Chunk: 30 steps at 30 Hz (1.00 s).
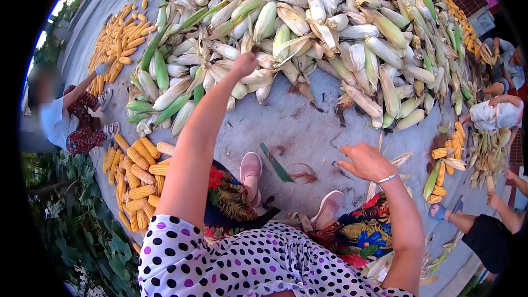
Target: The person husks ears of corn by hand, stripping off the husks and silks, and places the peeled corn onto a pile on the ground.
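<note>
1. My bare left hand [245,64] reaches forward to the near edge of a broad heap of corn ears in pale, straw-coloured and green husks [352,33]. Its fingers are curled in; I cannot tell whether they are clamped on an ear.

2. My bare right hand [364,162], a thin silver-coloured bracelet [388,178] at its wrist, hangs over the grey concrete ground [247,126], fingers loosely apart, well short of the heap.

3. To my left lies a pile of peeled, bright yellow corn cobs [138,154]. Farther off on that side is a second spread of peeled yellow cobs [118,41].

4. A flat, dark green strip of leaf [276,162] lies just beside my pink slip-on left shoe [251,165], near wisps of reddish-brown corn silk [306,174].

5. At far left, a person in a light blue top and dark red patterned trousers [58,121] stretches a gloved hand [102,68] to the second spread.

6. At right, a person in black shorts [489,239] is near a small cluster of yellow cobs [440,173].
</note>
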Each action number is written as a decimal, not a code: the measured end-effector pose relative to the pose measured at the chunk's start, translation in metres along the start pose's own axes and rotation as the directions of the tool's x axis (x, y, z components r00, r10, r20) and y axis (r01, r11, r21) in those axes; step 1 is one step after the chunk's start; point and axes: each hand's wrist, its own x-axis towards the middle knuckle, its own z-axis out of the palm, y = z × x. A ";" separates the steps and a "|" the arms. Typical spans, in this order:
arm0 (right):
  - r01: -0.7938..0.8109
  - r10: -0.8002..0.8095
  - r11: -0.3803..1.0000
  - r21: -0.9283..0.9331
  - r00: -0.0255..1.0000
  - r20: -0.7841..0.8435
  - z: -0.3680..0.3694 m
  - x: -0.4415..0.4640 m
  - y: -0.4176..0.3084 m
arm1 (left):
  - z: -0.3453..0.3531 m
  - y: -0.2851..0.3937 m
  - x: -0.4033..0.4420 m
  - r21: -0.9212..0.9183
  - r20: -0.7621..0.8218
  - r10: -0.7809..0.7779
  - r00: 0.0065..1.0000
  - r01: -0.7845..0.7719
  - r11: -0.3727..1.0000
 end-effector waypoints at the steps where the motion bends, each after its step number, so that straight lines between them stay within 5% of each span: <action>1: -0.002 0.002 1.000 0.019 1.000 0.002 -0.006 0.000 0.004 | 0.018 0.008 0.015 0.040 -0.047 0.055 0.997 -0.053 0.998; 9: 0.045 -0.022 0.984 0.172 0.991 -0.129 -0.018 0.009 0.047 | 0.110 0.042 0.087 -0.124 -0.112 -0.290 0.951 0.276 0.953; 13: 0.011 0.001 0.988 0.151 0.997 -0.082 -0.019 0.019 0.062 | 0.119 0.037 0.093 0.143 -0.122 -0.215 0.969 0.232 0.962; 17: 0.020 -0.014 0.989 0.145 0.999 -0.042 -0.019 0.033 0.065 | 0.102 0.045 0.085 0.059 -0.050 -0.278 0.959 0.281 0.958; 19: -0.002 0.004 0.987 0.163 1.000 -0.012 -0.020 0.038 0.063 | 0.092 0.061 0.064 -0.405 0.107 -0.445 0.889 0.448 0.797; 21: -0.045 0.043 0.981 0.187 0.999 0.016 -0.024 0.043 0.062 | 0.101 0.049 0.053 -0.827 0.329 -0.439 0.836 0.480 0.294; 23: 0.041 0.009 0.949 0.312 0.988 -0.156 -0.011 0.053 0.070 | 0.090 0.091 -0.001 -0.905 0.389 -0.426 0.817 0.424 -0.014; 25: 0.041 0.060 0.897 0.440 0.975 -0.213 -0.008 0.060 0.075 | 0.112 0.106 -0.044 -0.918 0.376 -0.234 0.896 0.326 -0.226; 27: -0.057 0.171 0.813 0.579 0.975 -0.143 -0.015 0.068 0.069 | 0.138 0.124 -0.083 -0.921 0.289 0.012 0.957 0.282 -0.268; 30: 0.133 0.264 0.633 0.763 0.889 -0.375 0.016 0.084 0.078 | 0.124 0.195 -0.154 -0.941 0.289 0.084 0.954 0.299 -0.155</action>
